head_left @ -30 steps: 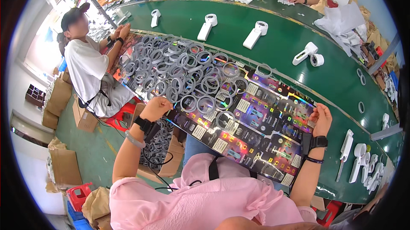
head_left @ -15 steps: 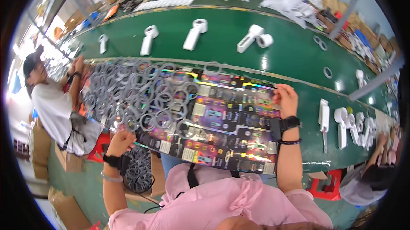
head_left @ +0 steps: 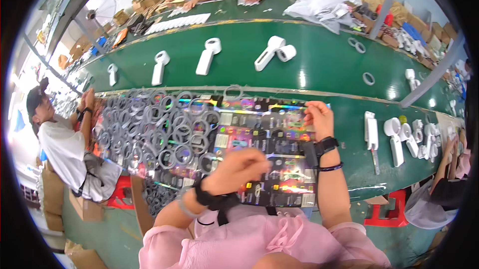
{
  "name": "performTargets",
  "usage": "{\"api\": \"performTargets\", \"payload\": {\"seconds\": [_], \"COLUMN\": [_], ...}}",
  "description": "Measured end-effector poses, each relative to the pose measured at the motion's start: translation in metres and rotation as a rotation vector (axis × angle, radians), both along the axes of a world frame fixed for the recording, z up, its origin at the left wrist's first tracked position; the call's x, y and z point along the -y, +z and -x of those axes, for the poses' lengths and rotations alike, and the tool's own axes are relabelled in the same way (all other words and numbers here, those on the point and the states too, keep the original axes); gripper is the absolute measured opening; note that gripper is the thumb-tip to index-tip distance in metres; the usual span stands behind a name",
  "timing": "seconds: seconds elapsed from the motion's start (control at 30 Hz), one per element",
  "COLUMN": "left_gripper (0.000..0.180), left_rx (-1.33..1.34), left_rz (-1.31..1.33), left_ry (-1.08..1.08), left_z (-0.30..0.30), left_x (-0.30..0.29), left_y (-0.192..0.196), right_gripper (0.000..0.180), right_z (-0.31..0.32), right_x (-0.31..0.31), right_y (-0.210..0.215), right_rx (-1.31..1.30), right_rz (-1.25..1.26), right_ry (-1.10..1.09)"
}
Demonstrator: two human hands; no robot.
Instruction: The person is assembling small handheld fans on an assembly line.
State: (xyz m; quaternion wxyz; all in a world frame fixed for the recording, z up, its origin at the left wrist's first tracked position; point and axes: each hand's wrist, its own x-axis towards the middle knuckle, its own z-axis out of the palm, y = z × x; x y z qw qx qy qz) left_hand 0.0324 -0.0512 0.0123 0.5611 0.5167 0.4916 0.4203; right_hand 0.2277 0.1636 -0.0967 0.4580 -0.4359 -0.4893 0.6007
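Observation:
A dark, shiny printed sheet (head_left: 294,144) with colourful package pictures lies along the near edge of the green table. My right hand (head_left: 319,119) is closed at its far right corner, fingers and thumb pinching the edge. Above the sheet's near middle hovers my left hand (head_left: 237,169), its fingers bent and smeared by motion; whether anything is in them is hidden. Many grey rings (head_left: 149,124) lie heaped over the sheet's left part, some overlapping its printed middle. One ring (head_left: 233,92) rests at its far edge.
White handheld fans (head_left: 208,57) stand in a row along the green belt (head_left: 239,64). More white fan parts (head_left: 396,141) lie on the right of the table. A person (head_left: 65,139) works at the left; others sit across. A metal post (head_left: 434,74) slants at right.
My left hand has left the sheet's near left corner and swung right, over the sheet. My right hand stays at the right edge. The whole view has shifted slightly.

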Motion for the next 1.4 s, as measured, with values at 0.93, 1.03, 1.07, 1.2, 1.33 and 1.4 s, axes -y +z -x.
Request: {"api": "performTargets", "payload": {"seconds": [0.93, 1.03, 1.07, 1.2, 1.33, 1.4], "left_gripper": [0.013, 0.015, 0.014, 0.015, 0.015, 0.015], "left_rx": [0.422, 0.422, 0.417, 0.327, 0.347, 0.358], "left_rz": [0.021, 0.031, -0.041, -0.169, -0.065, -0.05], "left_ry": [0.037, 0.056, 0.057, 0.044, -0.013, -0.031], "left_z": [-0.055, -0.064, -0.07, -0.066, -0.063, -0.066], "left_x": [-0.183, -0.184, -0.186, -0.182, -0.177, -0.181], "left_y": [-0.116, -0.115, -0.118, -0.133, -0.126, -0.123], "right_gripper": [0.018, 0.029, 0.036, 0.056, 0.049, 0.043], "right_z": [-0.008, -0.062, -0.084, -0.101, -0.1, -0.106], "right_x": [-0.064, -0.146, -0.17, -0.195, -0.208, -0.222], "right_y": [0.038, 0.029, 0.027, 0.014, 0.028, 0.029], "right_rx": [0.463, 0.831, 1.073, 1.7, 1.96, 1.964], "right_rz": [-0.114, -0.45, -0.508, -0.465, -0.203, -0.266], "right_ry": [0.099, -0.011, -0.055, -0.183, -0.025, -0.027]}}
